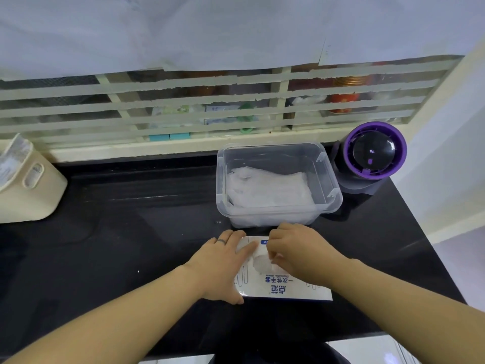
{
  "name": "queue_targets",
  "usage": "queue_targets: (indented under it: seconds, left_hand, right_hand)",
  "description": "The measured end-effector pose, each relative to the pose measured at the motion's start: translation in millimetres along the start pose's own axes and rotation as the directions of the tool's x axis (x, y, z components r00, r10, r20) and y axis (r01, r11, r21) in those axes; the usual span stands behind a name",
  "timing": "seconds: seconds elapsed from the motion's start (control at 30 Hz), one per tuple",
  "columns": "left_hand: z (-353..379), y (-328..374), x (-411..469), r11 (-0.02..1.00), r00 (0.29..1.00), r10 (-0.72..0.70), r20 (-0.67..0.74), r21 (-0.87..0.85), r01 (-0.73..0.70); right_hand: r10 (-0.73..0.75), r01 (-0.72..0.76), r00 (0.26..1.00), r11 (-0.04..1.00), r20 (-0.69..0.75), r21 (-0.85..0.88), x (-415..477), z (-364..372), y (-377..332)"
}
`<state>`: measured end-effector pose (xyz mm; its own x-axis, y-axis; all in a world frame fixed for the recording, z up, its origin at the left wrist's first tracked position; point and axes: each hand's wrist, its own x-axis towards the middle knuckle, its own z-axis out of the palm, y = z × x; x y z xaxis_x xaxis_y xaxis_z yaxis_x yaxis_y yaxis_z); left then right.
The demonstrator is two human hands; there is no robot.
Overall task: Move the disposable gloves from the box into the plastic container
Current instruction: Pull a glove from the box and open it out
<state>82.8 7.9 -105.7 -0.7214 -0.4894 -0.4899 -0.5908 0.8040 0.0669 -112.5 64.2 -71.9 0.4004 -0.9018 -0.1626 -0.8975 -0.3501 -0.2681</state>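
Left hand [223,261] lies flat, fingers straight, pressing on the glove box [283,287]. Right hand [296,250] pinches a glove [259,261] at the box opening. The box sits on the black countertop [131,232], just before the plastic container [333,185] holding piled gloves [270,190].

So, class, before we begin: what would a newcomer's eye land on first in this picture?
The two hands at the near edge of the counter: the left hand lies flat on the white glove box while the right hand pinches a glove at its opening. Behind them stands the clear plastic container holding a pile of gloves, with a round purple gadget to its right.
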Motion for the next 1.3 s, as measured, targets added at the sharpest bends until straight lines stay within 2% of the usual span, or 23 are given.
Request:
queue_targets:
  seconds: [0.13,0.2,0.27,0.47,0.53,0.6,0.67,0.77,0.83,0.93,1.0,1.13,1.3]
  left_hand:
    - [-1.6,1.9,-1.1,1.0,1.0,-0.006,0.021,0.017,0.005]
    - [-4.2,3.8,-1.9,0.999,1.0,0.0,0.028,0.032,-0.001]
    - [-4.8,3.8,-1.6,1.0,1.0,0.013,0.011,0.001,-0.013]
    - [-9.9,-0.1,-4.7,0.996,0.998,-0.009,0.068,-0.09,0.015]
    - [-18.1,-1.0,-10.8,0.977,1.0,-0.009,0.018,-0.211,0.012]
    - [-33.3,0.6,-18.8,0.928,0.999,-0.023,-0.027,-0.372,0.011]
    - [-51.5,3.8,-27.2,0.818,0.998,-0.052,-0.044,-0.574,0.017]
    - [-72.0,10.7,-29.7,0.639,0.992,-0.109,-0.063,-0.769,0.022]
    - [-78.4,15.8,-25.5,0.438,0.992,-0.129,-0.007,-0.897,0.051]
    - [-80.2,25.9,-18.5,0.019,0.989,-0.143,0.027,-0.999,0.03]
    - [-78.6,31.1,-15.0,-0.143,0.987,-0.158,-0.017,-0.989,-0.04]
    - [-79.9,31.6,-13.0,-0.321,0.983,-0.177,-0.046,-0.942,-0.102]
    - [-84.7,23.8,-12.6,-0.398,0.987,-0.156,-0.032,-0.913,-0.092]
  right_hand:
    - [0.14,-0.112,0.982,0.971,-0.123,0.212,-13.3,-19.8,12.6]
    - [0.24,-0.148,0.941,0.926,-0.237,0.348,-15.8,-33.0,15.9]
    - [0.33,-0.178,0.899,0.877,-0.289,0.447,-13.3,-47.5,16.1]
    - [0.445,-0.337,0.893,0.767,-0.074,0.545,-7.9,-69.0,27.9]
    - [0.486,-0.378,0.874,0.677,0.003,0.631,-11.0,-70.1,32.4]
    - [0.523,-0.414,0.848,0.545,0.091,0.729,-13.6,-69.2,34.2]
    - [0.529,-0.398,0.836,0.406,0.143,0.823,-16.5,-68.1,32.7]
    - [0.472,-0.357,0.857,0.254,0.206,0.899,-15.5,-63.3,27.4]
    - [0.409,-0.337,0.879,0.169,0.245,0.926,-12.9,-61.2,21.3]
    - [0.309,-0.287,0.915,0.043,0.261,0.957,-8.1,-58.0,15.0]
    - [0.289,-0.263,0.922,-0.016,0.256,0.965,-6.1,-55.8,11.7]
    - [0.366,-0.25,0.908,0.082,0.204,0.965,-4.8,-54.1,8.9]
    - [0.438,-0.212,0.884,0.06,0.165,0.976,-5.0,-64.3,11.0]
